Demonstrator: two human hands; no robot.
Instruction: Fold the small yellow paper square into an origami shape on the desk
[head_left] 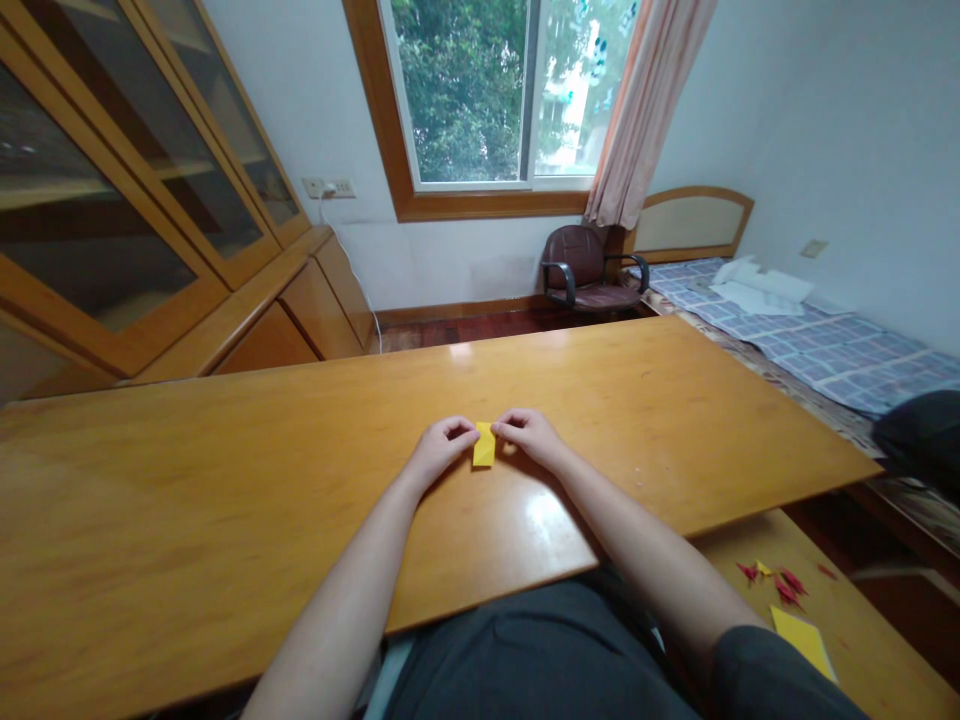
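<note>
While my left hand (441, 447) held the left edge of the yellow paper (484, 450) with thumb and fingertips brought together, my right hand (531, 436) held its upper right corner in the same narrow pinch. This paper was thin, flat and rectangular, lightly creased, and it was between my fingertips. Its long axis pointed toward my body, the lower end below my fingers. Under them spread the smooth, shiny wooden table (225, 490).

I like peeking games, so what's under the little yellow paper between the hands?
The wooden table shows around the yellow paper, which the left hand and right hand hold. Whatever lies directly beneath is covered.
</note>
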